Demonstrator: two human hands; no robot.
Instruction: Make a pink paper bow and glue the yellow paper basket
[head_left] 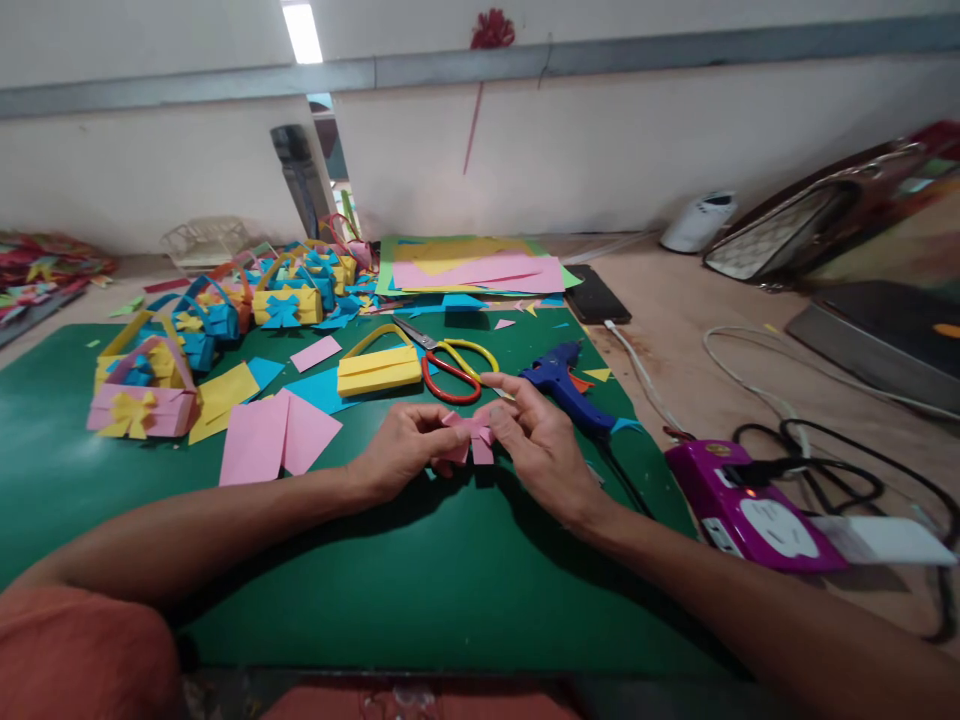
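A small pink paper bow [480, 434] is held between both hands above the green mat [420, 580]. My left hand [401, 450] pinches its left side between thumb and fingers. On the other side my right hand [541, 450] grips the bow's right edge, index finger raised. Just beyond them lie scissors [454, 368] with one red and one yellow handle loop. A yellow paper bag [379, 371] with a handle rests left of the scissors. To the right of my right hand is a blue glue gun [568, 388]. Pink paper pieces [255, 440] lie left of my left hand.
Several finished paper bags [146, 400] stand at the left. Stacked coloured sheets [472, 268] and a phone [596, 295] lie at the back. On the right are a purple power strip [757, 510], tangled cables [832, 470] and a handbag [787, 225].
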